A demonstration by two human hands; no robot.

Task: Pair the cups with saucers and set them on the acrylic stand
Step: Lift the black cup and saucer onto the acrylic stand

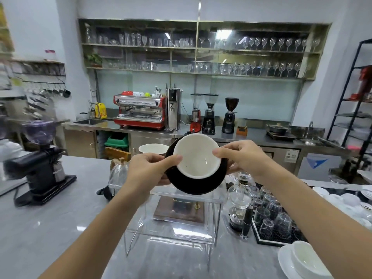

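Cup (198, 156) sits on black saucer (198, 183), both held between fingers of left hand (149, 168) and right hand (241, 158); thumbs pinch cup rim, likely steadying pair, just above acrylic stand (171, 228) top shelf; second cup (154, 148) beyond left fingers

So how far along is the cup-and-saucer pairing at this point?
Done: nothing is visibly seated on the acrylic stand yet. In hand: left hand and right hand carry a white-lined cup on a black saucer above it. Left: another cup behind, and a white cup on saucer at lower right.
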